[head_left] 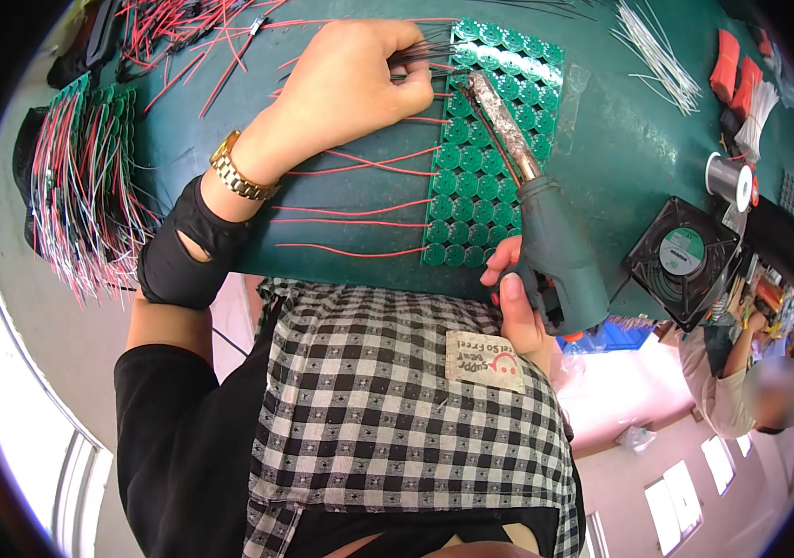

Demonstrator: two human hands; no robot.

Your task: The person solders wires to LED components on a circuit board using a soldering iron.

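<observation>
A green panel of small round circuit boards [476, 181] lies on the table, with several red wires [350, 223] running left from its left edge. My left hand [350, 79], a gold watch on its wrist, is closed on thin black wires [430, 45] beside the panel's upper left edge. My right hand [520, 307] grips a dark green soldering gun [560, 237] by its handle. The gun's stained metal barrel slants up and left over the panel. Its tip is close to the wire ends by my left fingers; I cannot tell whether it touches them.
Finished-looking boards with wires [86, 186] are bundled at the left. Loose red wires [188, 37] lie at the far left, white wires [657, 60] at the far right. A solder spool [730, 179] and a black fan [681, 256] stand right. Another person [727, 386] sits beyond.
</observation>
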